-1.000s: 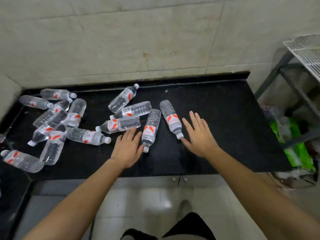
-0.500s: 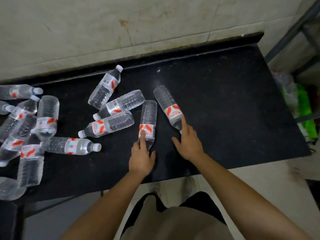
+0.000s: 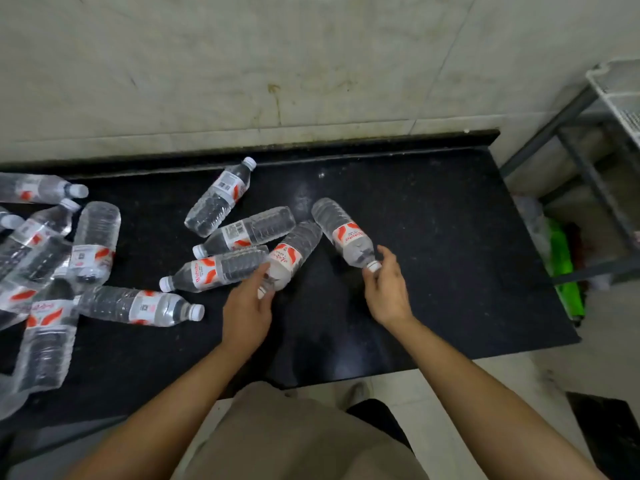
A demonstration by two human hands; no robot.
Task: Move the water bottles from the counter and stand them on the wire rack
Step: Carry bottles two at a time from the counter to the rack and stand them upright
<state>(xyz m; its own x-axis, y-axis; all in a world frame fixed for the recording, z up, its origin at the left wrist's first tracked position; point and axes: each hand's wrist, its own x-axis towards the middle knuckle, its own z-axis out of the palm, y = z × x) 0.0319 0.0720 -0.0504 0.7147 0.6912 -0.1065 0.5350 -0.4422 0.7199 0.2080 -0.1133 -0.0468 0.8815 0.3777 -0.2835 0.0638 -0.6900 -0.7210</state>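
Note:
Several clear water bottles with red-and-white labels lie on their sides on the black counter [image 3: 433, 237]. My left hand [image 3: 247, 310] grips the neck end of one bottle [image 3: 294, 252] near the middle. My right hand [image 3: 388, 289] is closed around the cap end of another bottle [image 3: 341, 232] just to the right. Both bottles point away from me, their bases tilted up off the counter. A corner of the white wire rack [image 3: 620, 95] shows at the upper right edge.
Three more bottles [image 3: 242, 232] lie just left of my left hand, and a heap of several bottles [image 3: 52, 265] covers the counter's left end. A tiled wall backs the counter. The grey rack frame [image 3: 588, 178] stands right of the counter, with green bags [image 3: 564, 268] below.
Both hands have closed on the neck ends of the two bottles they were touching. The bottles have shifted slightly and the view has lifted, showing the rack corner again.

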